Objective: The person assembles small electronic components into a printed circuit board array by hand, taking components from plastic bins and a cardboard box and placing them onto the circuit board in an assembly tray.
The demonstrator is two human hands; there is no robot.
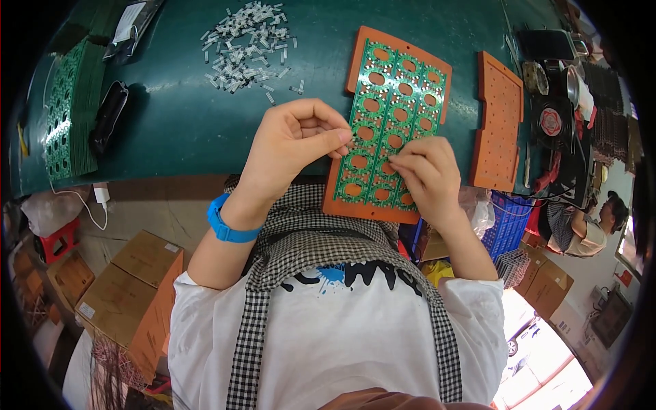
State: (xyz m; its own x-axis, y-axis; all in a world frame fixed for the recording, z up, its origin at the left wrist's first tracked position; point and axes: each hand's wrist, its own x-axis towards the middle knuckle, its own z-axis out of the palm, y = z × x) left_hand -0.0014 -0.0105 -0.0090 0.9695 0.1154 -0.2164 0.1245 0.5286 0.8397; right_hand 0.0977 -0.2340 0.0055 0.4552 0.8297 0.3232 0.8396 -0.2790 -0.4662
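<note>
A green circuit board panel (384,102), with rows of oval cutouts, lies on an orange-brown fixture plate (396,215) at the table's near edge. My left hand (301,140) is at the panel's left edge, thumb and forefinger pinched together; whatever is between them is too small to make out. Over the lower middle of the panel, my right hand (430,174) has its fingertips closed together at the board's surface. Its fingers hide what they grip, if anything. Beyond my left hand, a loose pile of small clear-and-white parts (249,48) is spread on the green table.
To the right lies a second orange-brown plate (499,123) with small holes. Stacked green panels (72,109) and a black pouch (109,116) are at the left. Cardboard boxes (137,273) and a blue crate (506,222) stand below the table. Another person (588,225) is at far right.
</note>
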